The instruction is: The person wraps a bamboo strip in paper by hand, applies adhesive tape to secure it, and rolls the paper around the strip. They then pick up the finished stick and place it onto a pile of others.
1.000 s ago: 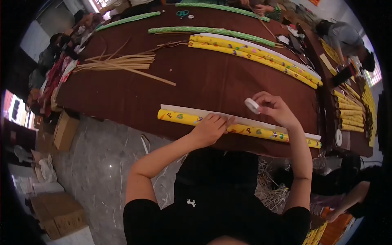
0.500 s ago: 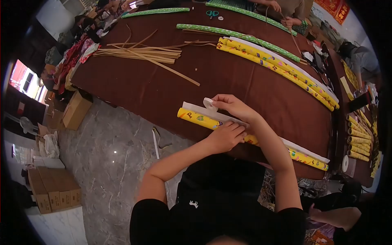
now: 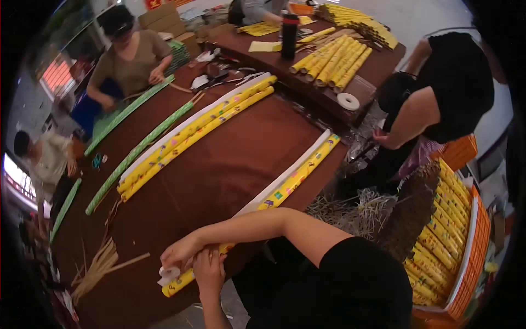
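A long yellow patterned paper roll lies along the near edge of the brown table, its white paper flap running beside it. My left hand grips the roll near its lower-left end, fingers curled together over it. Just left of that, my right hand pinches a small white tape roll above the same end. My right forearm crosses over the middle of the yellow roll and hides part of it.
Finished-looking yellow rolls and green rolls lie across the table; wooden strips are at lower left. An orange crate of yellow rolls stands at right. People work around. A black bottle tops another table.
My view has swung to the right, bringing the crate and second table into sight. My right hand still holds the tape roll, and my left hand stays on the yellow roll.
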Available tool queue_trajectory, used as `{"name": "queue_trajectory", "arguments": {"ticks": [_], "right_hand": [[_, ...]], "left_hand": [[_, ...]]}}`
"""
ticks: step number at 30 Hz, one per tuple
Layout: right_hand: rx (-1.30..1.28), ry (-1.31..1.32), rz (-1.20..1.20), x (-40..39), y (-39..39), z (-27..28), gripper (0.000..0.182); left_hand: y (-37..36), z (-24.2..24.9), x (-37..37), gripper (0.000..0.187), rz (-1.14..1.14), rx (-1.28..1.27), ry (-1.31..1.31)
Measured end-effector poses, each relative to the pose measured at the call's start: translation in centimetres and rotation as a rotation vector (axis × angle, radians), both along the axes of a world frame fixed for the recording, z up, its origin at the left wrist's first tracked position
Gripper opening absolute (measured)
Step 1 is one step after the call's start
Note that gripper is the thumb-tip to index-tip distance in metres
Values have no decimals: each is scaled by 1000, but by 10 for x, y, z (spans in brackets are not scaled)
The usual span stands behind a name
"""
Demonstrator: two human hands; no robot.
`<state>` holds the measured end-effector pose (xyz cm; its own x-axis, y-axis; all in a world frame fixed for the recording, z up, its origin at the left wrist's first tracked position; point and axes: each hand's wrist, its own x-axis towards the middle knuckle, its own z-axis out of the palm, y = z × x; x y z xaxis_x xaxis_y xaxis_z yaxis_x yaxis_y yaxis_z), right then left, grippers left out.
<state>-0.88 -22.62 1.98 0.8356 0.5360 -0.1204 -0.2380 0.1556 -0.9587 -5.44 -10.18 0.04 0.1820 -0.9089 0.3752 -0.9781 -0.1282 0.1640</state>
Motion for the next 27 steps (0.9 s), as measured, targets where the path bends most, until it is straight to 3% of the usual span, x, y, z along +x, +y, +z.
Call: {"name": "queue_trajectory", "arguments": {"ticks": [4,6,13,15,19,20,22,23,27], "right_hand": [[102,15,2,13,6,-20,28],[-89,-36,-1,11,4,-20,28],[-221,-165,-38,8,3,-17,28],[-208,-203,-21,5,4,-17,28],[-150,-260,-15,10,15,-28,27],[-214,-329,-22,9,14,-30,27],[-311,-509,-45,7,15,-33,27],[-339,-624,-58,9,18,-37,27],[-349,-638,17,5,11,-33,31]], "left_hand": [[2,-2,1,38,10,62,15],[1,0,-3,38,29,12,5],[9,1,-12,31,13,-168,-160],[39,-10,-7,25,229,-342,-270],[70,-3,13,25,921,-648,-62],[75,-6,20,25,936,-647,-75],[90,-17,30,26,983,-715,530],[99,-20,28,25,1025,-583,452],[100,-14,17,18,875,-611,551]]}}
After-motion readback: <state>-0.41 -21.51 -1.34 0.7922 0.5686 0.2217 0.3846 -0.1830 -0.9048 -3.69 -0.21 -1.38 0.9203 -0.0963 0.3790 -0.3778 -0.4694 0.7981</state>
